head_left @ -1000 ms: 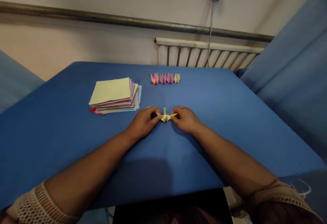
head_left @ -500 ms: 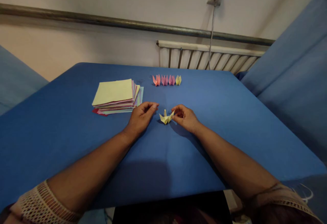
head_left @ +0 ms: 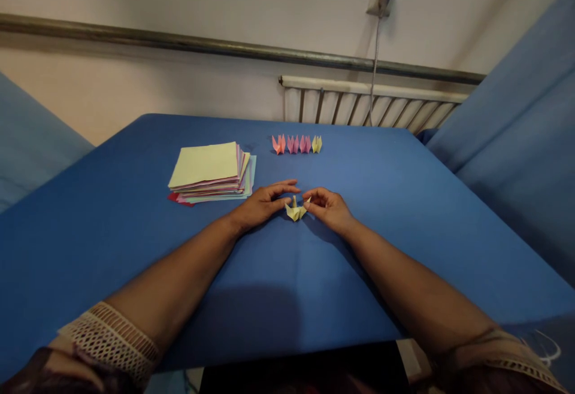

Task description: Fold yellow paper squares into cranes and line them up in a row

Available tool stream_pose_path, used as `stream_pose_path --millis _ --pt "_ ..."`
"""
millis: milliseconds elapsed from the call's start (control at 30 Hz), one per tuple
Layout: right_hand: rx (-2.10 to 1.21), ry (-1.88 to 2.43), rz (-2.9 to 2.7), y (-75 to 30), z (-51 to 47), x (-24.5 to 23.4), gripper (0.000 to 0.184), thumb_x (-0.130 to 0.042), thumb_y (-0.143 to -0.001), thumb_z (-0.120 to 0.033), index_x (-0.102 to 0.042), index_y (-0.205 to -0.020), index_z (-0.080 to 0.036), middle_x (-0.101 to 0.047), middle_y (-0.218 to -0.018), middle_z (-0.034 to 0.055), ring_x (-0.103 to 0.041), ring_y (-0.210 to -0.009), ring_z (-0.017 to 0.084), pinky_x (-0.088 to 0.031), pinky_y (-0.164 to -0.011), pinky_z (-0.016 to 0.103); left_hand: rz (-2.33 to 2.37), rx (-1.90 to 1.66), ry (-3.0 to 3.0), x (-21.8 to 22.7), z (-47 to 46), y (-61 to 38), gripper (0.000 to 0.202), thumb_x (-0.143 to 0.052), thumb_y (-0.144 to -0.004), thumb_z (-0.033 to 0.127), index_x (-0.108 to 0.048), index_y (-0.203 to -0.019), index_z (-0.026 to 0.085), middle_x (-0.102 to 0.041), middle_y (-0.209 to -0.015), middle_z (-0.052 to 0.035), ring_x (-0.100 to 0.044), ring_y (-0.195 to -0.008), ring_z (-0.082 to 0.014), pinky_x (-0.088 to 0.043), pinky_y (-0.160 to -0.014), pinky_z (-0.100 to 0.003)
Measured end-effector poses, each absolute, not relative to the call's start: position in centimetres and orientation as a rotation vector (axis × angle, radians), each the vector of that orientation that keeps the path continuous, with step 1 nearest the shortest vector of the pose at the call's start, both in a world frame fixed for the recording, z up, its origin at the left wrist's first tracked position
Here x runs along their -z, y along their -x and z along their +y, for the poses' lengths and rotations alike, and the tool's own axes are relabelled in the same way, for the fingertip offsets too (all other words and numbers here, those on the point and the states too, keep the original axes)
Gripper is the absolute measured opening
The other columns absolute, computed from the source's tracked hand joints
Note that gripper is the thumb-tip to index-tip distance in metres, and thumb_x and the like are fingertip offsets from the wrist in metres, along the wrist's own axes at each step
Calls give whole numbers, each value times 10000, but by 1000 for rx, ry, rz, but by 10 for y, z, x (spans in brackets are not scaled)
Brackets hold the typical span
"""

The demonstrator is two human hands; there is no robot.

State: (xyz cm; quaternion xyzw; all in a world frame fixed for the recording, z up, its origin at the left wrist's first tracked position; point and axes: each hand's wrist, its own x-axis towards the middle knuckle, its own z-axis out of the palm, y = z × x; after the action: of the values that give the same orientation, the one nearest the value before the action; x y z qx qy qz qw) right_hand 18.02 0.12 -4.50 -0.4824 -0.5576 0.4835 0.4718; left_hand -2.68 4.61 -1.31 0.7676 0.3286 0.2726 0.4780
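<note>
A pale yellow origami crane (head_left: pixel 295 212) stands on the blue table between my two hands, its wings spread to the sides. My right hand (head_left: pixel 331 208) pinches the tip of its right wing between thumb and fingers. On the other side, my left hand (head_left: pixel 266 203) has its fingers stretched out over the crane and apart from the thumb. The left thumb tip lies at the left wing; whether it touches the paper I cannot tell.
Several folded paper cranes (head_left: pixel 296 144) in orange, pink and yellow stand in a row farther back. Left of my hands lies a thick stack of coloured paper (head_left: pixel 204 166), yellow on top. Behind the blue table (head_left: pixel 404 202) are a radiator (head_left: pixel 350 87) and a hanging cable (head_left: pixel 375 52).
My left hand has moved right to the crane and its fingers have opened out from a pinch. The right hand keeps its hold on the right wing. The view has shifted slightly.
</note>
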Motion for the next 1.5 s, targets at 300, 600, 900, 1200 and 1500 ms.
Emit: stream_pose_path --millis 300,600,900,1200,1500 --pt "-1160 1171 -1377 -178 4 52 222 -715 -671 -346 -647 -823 -199 -668 -752 1 -608 -646 127 -497 -696 294 843 -662 -1830 14 43 25 215 -641 -809 373 -654 -782 161 -622 -1255 -120 -604 -1133 -251 -428 -1019 -422" --pt "-1176 1142 -1434 -175 1 52 213 -723 -676 -328 -676 -836 -194 -636 -687 -18 -555 -590 108 -463 -616 267 833 -647 -1941 12 42 25 225 -656 -788 383 -643 -708 173 -615 -1028 -68 -577 -1041 -229 -423 -988 -379" --pt "-1237 1081 -1299 -176 5 53 205 -720 -664 -338 -645 -795 -199 -665 -733 -7 -610 -669 126 -492 -691 289 868 -703 -1899 13 40 29 302 -587 -861 450 -705 -864 173 -628 -1173 -98 -581 -1115 -258 -411 -1029 -414" --pt "-1241 1105 -1273 -179 4 48 197 -713 -655 -299 -661 -815 -196 -663 -731 -9 -593 -661 123 -480 -687 286 870 -675 -1837 13 41 33 314 -584 -871 428 -718 -1033 195 -604 -1332 -97 -565 -1208 -252 -410 -1054 -430" --pt "-1254 1110 -1212 -179 5 48 212 -719 -631 -289 -657 -813 -200 -673 -760 -9 -614 -693 129 -487 -734 300 858 -661 -1845 12 40 30 316 -647 -825 427 -726 -1024 194 -599 -1339 -105 -570 -1201 -266 -404 -1055 -441"
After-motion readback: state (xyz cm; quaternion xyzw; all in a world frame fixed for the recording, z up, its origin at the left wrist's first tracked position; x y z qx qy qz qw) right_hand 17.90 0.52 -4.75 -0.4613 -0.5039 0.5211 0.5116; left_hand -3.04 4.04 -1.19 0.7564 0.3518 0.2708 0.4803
